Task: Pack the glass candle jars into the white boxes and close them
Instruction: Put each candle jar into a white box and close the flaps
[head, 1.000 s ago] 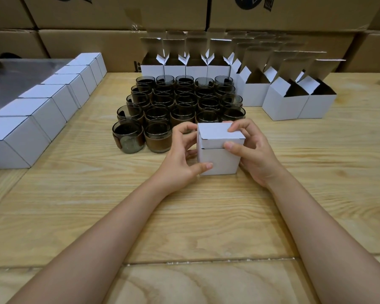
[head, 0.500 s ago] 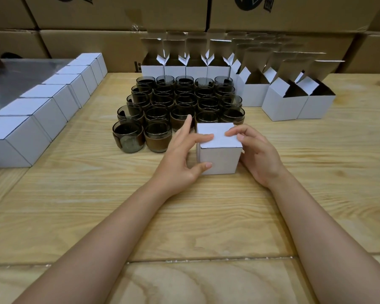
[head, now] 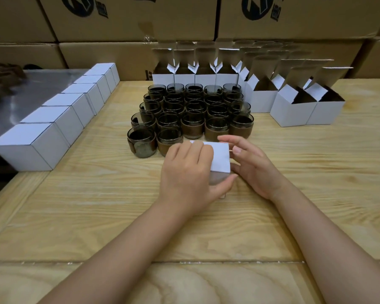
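While both bare forearms are being reached out across the table, the left hand (head: pixel 187 172) is being laid palm-down over the closed white box (head: pixel 219 159). Its fingers are being curled over the top and the thumb pressed against the near face, so the box is properly being gripped. The right hand (head: pixel 252 170) is being held just beside the box's right side, fingers loose and only slightly bent, with nothing being clutched. Its fingertips are right at the top edge, but whether they're actually touching can't be told.

Everything's being done on a pale wooden table (head: pixel 316 194) with heavy grain. Brown cardboard cartons (head: pixel 130 18) are being stacked like a wall along the back, and a shiny metal surface (head: pixel 37 88) is being glimpsed far left. A row of closed boxes (head: pixel 59 119) is being lined up along the left edge, and open boxes (head: pixel 294 106), flaps up, are being kept at the back and right.

The gripped box is being rested on the table between the two hands, just in front of the dark glass candle jars (head: pixel 193 110), which are being grouped in tight rows.
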Motion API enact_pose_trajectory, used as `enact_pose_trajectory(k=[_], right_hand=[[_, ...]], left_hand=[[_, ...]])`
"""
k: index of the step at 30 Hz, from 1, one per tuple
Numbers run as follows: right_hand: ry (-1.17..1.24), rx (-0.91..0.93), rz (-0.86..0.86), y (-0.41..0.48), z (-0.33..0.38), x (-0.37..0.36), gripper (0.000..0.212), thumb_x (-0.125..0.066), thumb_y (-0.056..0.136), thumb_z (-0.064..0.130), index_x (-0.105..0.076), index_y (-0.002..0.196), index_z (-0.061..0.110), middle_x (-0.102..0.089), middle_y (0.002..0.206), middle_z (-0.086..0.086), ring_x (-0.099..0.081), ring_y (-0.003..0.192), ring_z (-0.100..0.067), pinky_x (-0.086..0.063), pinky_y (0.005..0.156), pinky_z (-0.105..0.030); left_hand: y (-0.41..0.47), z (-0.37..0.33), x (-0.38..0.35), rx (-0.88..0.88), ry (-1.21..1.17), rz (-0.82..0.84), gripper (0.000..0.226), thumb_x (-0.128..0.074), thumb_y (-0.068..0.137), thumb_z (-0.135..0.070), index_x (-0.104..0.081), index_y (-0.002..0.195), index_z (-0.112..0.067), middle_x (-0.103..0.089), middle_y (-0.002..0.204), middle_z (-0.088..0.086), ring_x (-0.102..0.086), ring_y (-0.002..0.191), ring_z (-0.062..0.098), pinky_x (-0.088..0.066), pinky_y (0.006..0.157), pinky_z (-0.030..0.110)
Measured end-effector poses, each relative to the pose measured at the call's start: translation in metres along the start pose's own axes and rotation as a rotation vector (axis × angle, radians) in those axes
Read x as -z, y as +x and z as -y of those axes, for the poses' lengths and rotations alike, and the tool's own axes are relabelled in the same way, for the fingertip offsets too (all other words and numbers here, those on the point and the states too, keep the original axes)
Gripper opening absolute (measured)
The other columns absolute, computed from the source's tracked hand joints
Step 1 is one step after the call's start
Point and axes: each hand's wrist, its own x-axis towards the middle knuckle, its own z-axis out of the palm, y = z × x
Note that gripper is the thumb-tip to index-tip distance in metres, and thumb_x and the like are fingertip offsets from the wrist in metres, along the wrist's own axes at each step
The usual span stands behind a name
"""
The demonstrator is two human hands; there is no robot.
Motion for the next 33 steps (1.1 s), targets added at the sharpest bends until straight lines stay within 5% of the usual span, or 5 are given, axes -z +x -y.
enact_pose_trajectory(k=[5,11,18,24,33], right_hand=[[0.018,0.006,-0.119,0.001,0.002,0.004,0.038,-0.051,0.080,0.025,-0.060,0.115,0.013,-0.062,0.117,-0.009,-0.057,0.109,-0.022,-0.045,0.096,-0.044],[-0.039,0.027,-0.178,0.002,-0.002,0.007,0.036,-0.051,0.079,0.025,-0.063,0.109,0.011,-0.067,0.109,-0.009,-0.062,0.102,-0.026,-0.047,0.092,-0.043],[0.042,0.045,-0.189,0.004,-0.004,0.013,0.035,-0.050,0.081,0.025,-0.063,0.109,0.008,-0.067,0.105,-0.012,-0.063,0.096,-0.028,-0.049,0.086,-0.040],[0.024,0.059,-0.166,0.006,-0.008,0.017,0.032,-0.048,0.086,0.023,-0.063,0.110,0.008,-0.068,0.105,-0.012,-0.063,0.097,-0.028,-0.050,0.087,-0.041],[-0.002,0.062,-0.153,0.006,-0.010,0.016,0.031,-0.046,0.087,0.021,-0.063,0.109,0.007,-0.066,0.106,-0.014,-0.063,0.095,-0.028,-0.050,0.087,-0.041]], left_hand=[[-0.013,0.023,0.030,-0.107,0.073,-0.006,0.036,-0.064,0.067,-0.039,-0.047,0.062,-0.009,-0.046,0.060,0.008,-0.045,0.055,0.026,-0.028,0.055,0.030],[-0.049,0.088,0.073,-0.152,0.230,0.059,0.032,-0.052,0.074,-0.034,-0.046,0.062,-0.005,-0.045,0.061,0.014,-0.044,0.052,0.028,-0.026,0.056,0.036],[-0.093,0.169,0.124,0.023,0.326,0.121,0.036,-0.044,0.083,-0.035,-0.054,0.081,-0.001,-0.045,0.070,0.018,-0.047,0.059,0.035,-0.037,0.055,0.047],[-0.113,0.205,0.160,0.391,0.336,0.304,0.055,-0.037,0.082,-0.046,-0.063,0.092,0.001,-0.042,0.081,0.019,-0.047,0.076,0.038,-0.042,0.068,0.055],[-0.122,0.243,0.172,0.494,0.619,0.512,0.048,-0.034,0.085,-0.048,-0.051,0.101,-0.006,-0.040,0.086,0.012,-0.042,0.077,0.036,-0.037,0.065,0.052]])
